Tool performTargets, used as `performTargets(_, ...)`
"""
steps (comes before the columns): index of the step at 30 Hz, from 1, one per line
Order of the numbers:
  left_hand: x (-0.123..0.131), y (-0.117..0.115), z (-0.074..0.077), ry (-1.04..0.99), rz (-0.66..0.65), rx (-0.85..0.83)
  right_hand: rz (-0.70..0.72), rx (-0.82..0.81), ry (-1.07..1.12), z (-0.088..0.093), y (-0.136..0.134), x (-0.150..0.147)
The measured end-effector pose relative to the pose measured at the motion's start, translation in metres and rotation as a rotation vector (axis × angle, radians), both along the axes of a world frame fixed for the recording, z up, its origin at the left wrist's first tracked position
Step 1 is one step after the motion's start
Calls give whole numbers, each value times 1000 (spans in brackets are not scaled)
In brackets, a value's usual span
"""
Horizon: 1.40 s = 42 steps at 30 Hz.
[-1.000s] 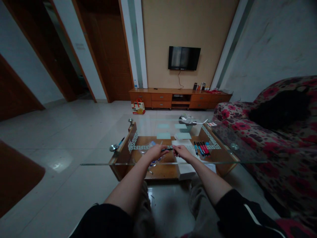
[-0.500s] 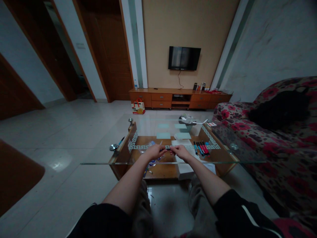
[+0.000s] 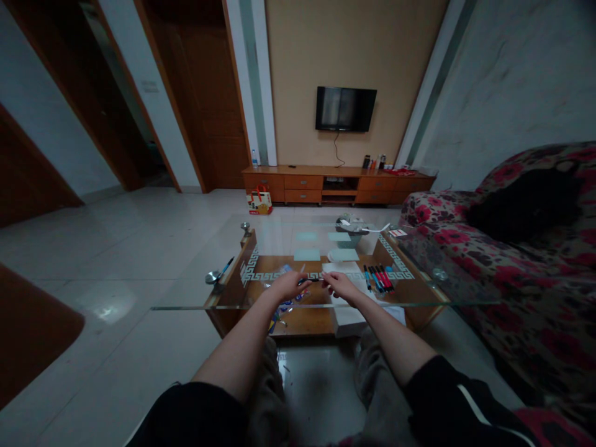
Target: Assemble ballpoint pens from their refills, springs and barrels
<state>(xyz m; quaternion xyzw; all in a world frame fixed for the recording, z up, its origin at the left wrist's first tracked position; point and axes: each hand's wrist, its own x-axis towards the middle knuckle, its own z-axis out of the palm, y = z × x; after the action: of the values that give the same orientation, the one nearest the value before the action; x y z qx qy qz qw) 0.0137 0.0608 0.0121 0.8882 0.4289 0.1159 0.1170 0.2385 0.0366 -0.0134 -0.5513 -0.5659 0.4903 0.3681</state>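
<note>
A slim dark pen [image 3: 315, 280] lies level between my hands, above the near part of the glass tabletop. My left hand [image 3: 289, 285] is closed around its left end. At the other end, the fingertips of my right hand [image 3: 339, 285] pinch the pen's tip; whether a separate small part sits in them is too small to tell. To the right of my right hand, several black, blue and red pens [image 3: 379, 279] lie side by side. Another blue pen [image 3: 226, 267] rests near the table's left metal support.
Under the glass tabletop [image 3: 186, 298], the wooden shelf [image 3: 302, 326] holds a white box [image 3: 349, 320] and plastic wrappers [image 3: 284, 307]. A bin [image 3: 352, 233] stands beyond the table. A flowered sofa [image 3: 447, 239] with a black bag [image 3: 526, 205] is at right.
My right hand has shifted slightly and its fingers have loosened a little, so more of the pen's right end shows. My left hand stays nearly in place.
</note>
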Motion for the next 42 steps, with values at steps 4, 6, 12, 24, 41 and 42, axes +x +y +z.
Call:
performTargets(4,-1,1,-1,-8,-6,6,8,1,-15,-3,3,2)
performTargets(6,-1,0,-1,-13,-8,10,6,18,-27,-3,3,2)
performTargets(12,-1,0,-1,-14,-8,10,27,44,-54,-3,2,3)
performTargets(24,-2,2,-2,-11,-22,19,-31,80,-25,1,-2,1)
performTargets(41,-4,4,-7,-5,-27,-3,-33,177,-11,-9,5,3)
performTargets(42,-5,4,-7,-2,-24,-6,-44,189,-15,-10,6,3)
